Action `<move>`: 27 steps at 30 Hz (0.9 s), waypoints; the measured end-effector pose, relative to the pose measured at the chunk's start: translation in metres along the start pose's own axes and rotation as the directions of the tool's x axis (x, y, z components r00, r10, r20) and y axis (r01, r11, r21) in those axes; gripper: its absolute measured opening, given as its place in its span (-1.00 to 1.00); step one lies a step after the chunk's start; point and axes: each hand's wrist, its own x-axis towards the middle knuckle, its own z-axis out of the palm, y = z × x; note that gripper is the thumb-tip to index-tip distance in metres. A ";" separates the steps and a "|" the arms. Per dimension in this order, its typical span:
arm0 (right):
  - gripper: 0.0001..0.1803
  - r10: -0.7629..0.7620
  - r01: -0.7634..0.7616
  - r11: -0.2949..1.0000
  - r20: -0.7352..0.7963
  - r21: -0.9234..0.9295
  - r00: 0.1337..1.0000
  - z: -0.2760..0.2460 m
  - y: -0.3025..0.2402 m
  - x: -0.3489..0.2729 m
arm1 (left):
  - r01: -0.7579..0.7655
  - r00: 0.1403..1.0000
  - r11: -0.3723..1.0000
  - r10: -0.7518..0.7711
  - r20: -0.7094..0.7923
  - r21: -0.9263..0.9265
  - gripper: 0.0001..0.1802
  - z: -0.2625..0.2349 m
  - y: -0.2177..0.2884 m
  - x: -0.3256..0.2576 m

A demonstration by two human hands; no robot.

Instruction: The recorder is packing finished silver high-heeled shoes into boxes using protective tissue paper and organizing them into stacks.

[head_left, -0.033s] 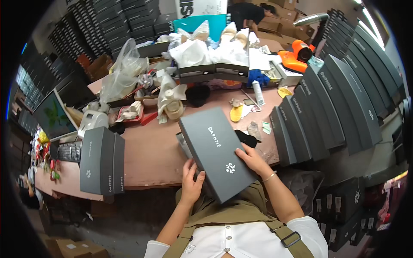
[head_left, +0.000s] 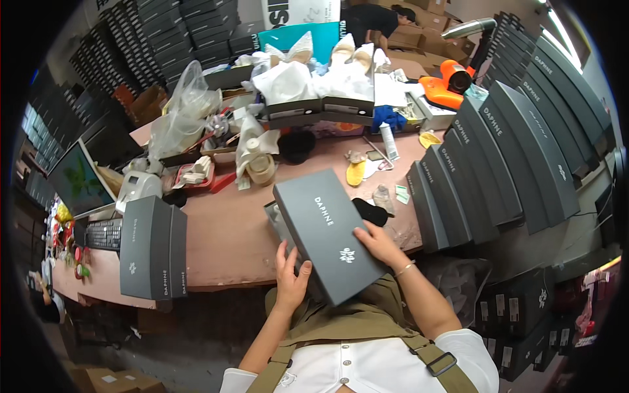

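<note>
A dark grey shoe box (head_left: pixel 314 223) with white print on its lid is tilted at the table's front edge, over my lap. The lid sits askew, and at its left the box's open edge shows with something pale inside. My right hand (head_left: pixel 381 245) grips the lid's right side, thumb on top and fingers out of sight. My left hand (head_left: pixel 291 274) holds the left side low down, its fingers along the box wall and its thumb by the lid's edge.
Stacked grey shoe boxes (head_left: pixel 504 157) line the right side; two more (head_left: pixel 144 249) stand at the left. Behind are open boxes with white shoes (head_left: pixel 295 56), an orange device (head_left: pixel 445 85), a tape roll (head_left: pixel 261 169) and yellow pads (head_left: pixel 356 173). Someone (head_left: pixel 373 26) bends over at the back.
The lid has shifted slightly against the box, baring a little more of the opening at the left. Both hands stay in nearly the same places; the whole view has moved slightly.
</note>
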 end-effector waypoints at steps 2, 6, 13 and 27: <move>-0.45 -0.028 0.015 0.991 -0.100 -0.132 0.995 0.013 0.021 0.007 | 0.080 0.992 0.987 -0.092 -0.081 -0.140 -0.27 0.021 -0.017 0.005; -0.37 -0.136 0.099 0.913 -0.067 -0.395 0.988 0.031 0.005 0.019 | 0.255 0.920 0.640 -0.392 -0.023 -0.725 -0.49 0.017 -0.032 0.001; -0.31 0.073 -0.084 0.992 0.110 0.095 0.991 0.041 0.057 0.024 | 0.475 0.865 0.659 -0.472 0.170 -0.583 -0.34 0.027 -0.080 -0.001; 0.12 -0.942 0.527 0.336 -0.289 -0.781 0.173 -0.137 -0.181 -0.195 | 0.301 0.797 0.255 0.462 0.389 -0.919 -0.35 0.021 0.292 0.113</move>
